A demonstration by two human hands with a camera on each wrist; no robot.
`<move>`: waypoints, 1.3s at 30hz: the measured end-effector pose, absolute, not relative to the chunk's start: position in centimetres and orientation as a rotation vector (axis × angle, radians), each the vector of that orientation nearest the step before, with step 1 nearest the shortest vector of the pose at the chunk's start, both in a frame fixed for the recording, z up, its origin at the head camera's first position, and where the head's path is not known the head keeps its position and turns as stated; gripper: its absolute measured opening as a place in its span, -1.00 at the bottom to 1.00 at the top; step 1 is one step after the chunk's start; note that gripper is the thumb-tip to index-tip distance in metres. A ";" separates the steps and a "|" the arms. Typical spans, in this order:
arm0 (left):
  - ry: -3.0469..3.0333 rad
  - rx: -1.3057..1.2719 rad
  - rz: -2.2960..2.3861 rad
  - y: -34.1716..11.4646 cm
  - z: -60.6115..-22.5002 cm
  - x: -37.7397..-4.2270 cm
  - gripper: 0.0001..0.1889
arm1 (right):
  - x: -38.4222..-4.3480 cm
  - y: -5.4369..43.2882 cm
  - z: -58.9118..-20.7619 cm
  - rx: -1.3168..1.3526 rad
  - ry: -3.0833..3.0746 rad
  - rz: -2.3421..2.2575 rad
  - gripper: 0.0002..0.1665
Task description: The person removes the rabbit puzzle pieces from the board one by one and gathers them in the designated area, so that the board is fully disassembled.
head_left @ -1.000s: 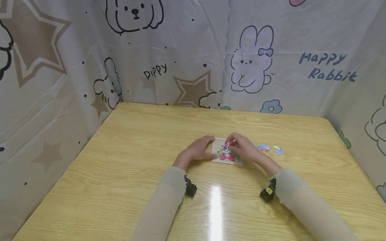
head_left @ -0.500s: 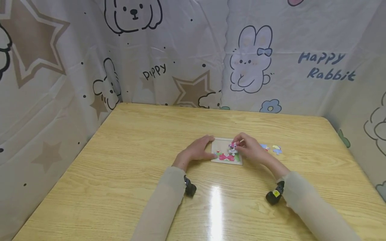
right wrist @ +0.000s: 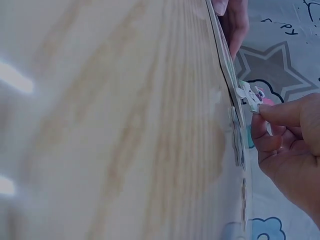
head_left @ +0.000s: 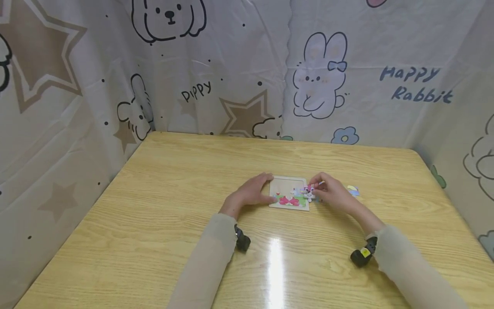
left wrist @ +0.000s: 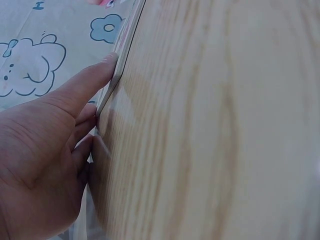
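A shallow jigsaw tray [head_left: 283, 184] lies on the table, with pink, green and white picture pieces along its lower part and bare board above. My left hand [head_left: 252, 191] holds its left side, thumb near the lower corner and fingers by the upper one; the left wrist view shows the thumb on the tray edge [left wrist: 120, 67]. Between thumb and fingertips my right hand [head_left: 333, 193] pinches a pink-and-white jigsaw piece [head_left: 309, 192] printed with an animal face. That piece is over the tray's right edge, tilted in the right wrist view [right wrist: 252, 97].
Loose jigsaw pieces [head_left: 353, 191] lie on the table to the right, partly hidden behind the right hand. The wooden table [head_left: 185, 193] reaches back to a printed cloth [head_left: 239, 64] hanging at the rear and sides. Each wrist wears a small black camera [head_left: 243, 241].
My right hand has drawn the animal-face piece rightward from the middle of the tray to its right edge, uncovering bare board. The left hand stays on the tray.
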State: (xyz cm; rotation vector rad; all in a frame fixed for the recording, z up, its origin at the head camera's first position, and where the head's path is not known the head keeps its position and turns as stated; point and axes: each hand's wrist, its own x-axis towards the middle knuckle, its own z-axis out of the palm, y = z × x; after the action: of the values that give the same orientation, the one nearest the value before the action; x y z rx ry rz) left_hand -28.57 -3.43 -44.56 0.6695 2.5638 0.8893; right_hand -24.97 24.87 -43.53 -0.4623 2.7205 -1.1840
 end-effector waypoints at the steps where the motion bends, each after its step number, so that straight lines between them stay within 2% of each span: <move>1: 2.563 0.667 0.890 -3.5 -44.6 -28.6 -0.16 | -24.9 25.0 -43.5 -0.455 2.719 -1.183 -0.75; 39: 2.555 0.667 0.909 -3.6 -44.3 -28.3 -0.17 | -22.4 30.9 -43.2 -0.291 2.767 -1.142 -0.72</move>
State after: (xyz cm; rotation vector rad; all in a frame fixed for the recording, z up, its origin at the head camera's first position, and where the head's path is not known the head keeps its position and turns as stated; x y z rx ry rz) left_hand -28.29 -3.56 -44.30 0.6666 2.5555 0.9088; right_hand -22.43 30.92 -43.24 -0.2914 2.7669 -1.1419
